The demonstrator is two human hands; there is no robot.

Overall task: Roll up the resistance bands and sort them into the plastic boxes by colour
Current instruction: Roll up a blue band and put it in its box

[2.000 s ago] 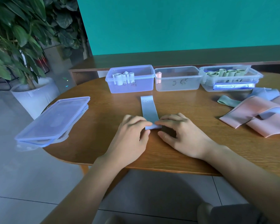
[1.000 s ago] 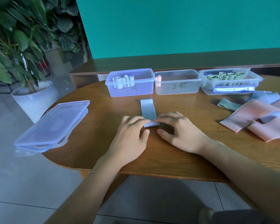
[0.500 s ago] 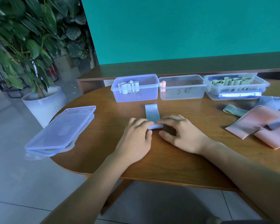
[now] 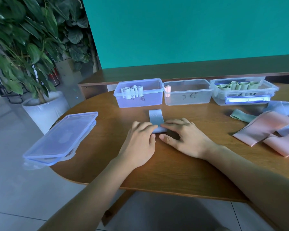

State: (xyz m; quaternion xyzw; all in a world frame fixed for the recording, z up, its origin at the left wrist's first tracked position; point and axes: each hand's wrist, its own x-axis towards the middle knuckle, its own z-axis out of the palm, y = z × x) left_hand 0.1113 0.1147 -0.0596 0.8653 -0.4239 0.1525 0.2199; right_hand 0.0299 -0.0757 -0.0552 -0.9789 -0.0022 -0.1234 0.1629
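A light blue resistance band lies flat on the round wooden table, its near end wound into a small roll. My left hand grips the roll's left end and my right hand curls its fingers over the right end. Behind it stand three plastic boxes: a blue box holding blue rolls, a clear middle box with one pink roll, and a right box with several green rolls.
Unrolled pink bands, a green band and another blue band lie piled at the table's right. Stacked box lids overhang the left edge. A potted plant stands on the floor to the left.
Both hands have worked the roll away from me, so the flat part of the blue band is shorter. The view has tilted up slightly.
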